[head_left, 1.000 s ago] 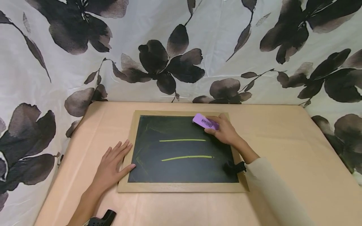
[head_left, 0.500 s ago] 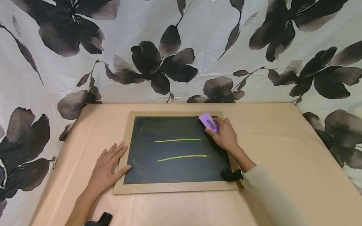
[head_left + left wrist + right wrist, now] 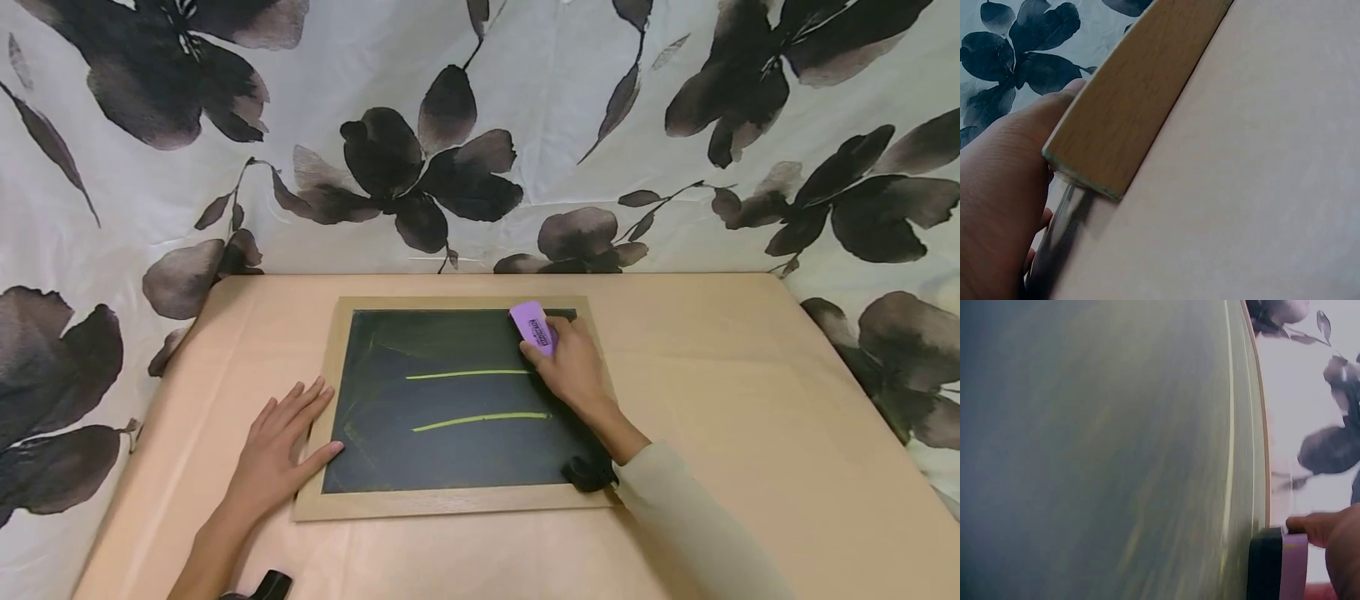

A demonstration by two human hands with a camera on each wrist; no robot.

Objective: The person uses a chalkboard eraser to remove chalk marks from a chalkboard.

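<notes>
Two lines (image 3: 480, 417) mark the board (image 3: 450, 462), near the far edge of the tabletop (image 3: 712, 350). Toward that edge, the right hand (image 3: 573, 367) clamps the eraser (image 3: 534, 327); the left hand (image 3: 277, 454) (fingers straight, thumb apart) touches the board's left side.

We see a pale tan tabletop (image 3: 697, 375), its far edge running almost level and its sides slanting outward toward us. Behind it and past both sides we find a white floral covering (image 3: 555, 100), faintly creased. Its print shows large dark flowers: one near the middle (image 3: 416, 196), one at upper left (image 3: 161, 75), others along the right. Between them we make out thin stems with narrow leaves, such as a slender leaf (image 3: 618, 104) at upper right. We cannot tell whether the covering is cloth or plastic.
</notes>
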